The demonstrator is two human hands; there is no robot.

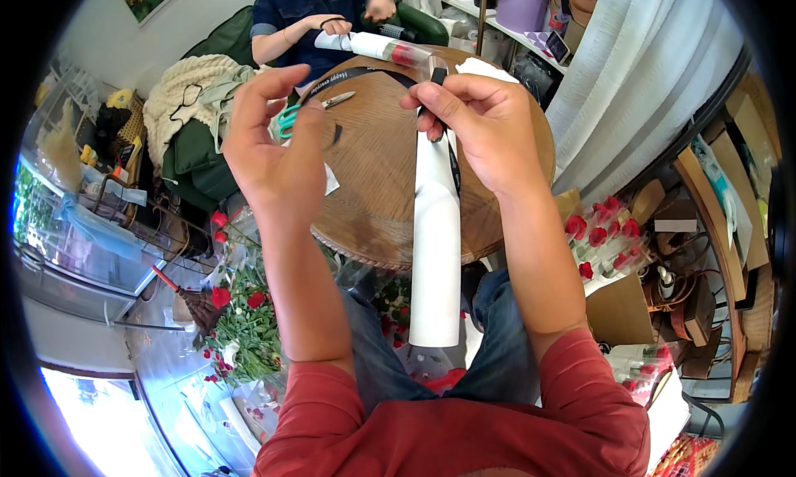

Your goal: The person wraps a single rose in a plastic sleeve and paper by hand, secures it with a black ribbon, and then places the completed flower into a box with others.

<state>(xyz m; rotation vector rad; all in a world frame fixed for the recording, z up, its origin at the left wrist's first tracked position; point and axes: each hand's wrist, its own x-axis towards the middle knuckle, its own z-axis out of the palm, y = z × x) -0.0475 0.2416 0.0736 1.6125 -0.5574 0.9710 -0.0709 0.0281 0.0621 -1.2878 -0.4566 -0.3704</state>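
My right hand [479, 116] pinches a folded part of a black printed ribbon [348, 76] above a long white paper-wrapped bundle [437, 228]. The bundle leans over the round table's near edge, its lower end between my knees. One length of the ribbon hangs along the bundle's right side. Another arcs left across the tabletop, toward my left hand [273, 141]. That hand is raised, thumb and index finger apart; the ribbon passes behind it, and its end is hidden. Scissors with teal handles [288, 121] lie just beyond my left thumb.
Across the round wooden table [373, 166], a seated person [305, 29] handles a wrapped red rose [403, 54]. Loose roses and foliage [245, 328] stand at my left. Wrapped roses [600, 228] sit at my right, beside shelving [740, 228]. A white curtain [647, 73] hangs behind.
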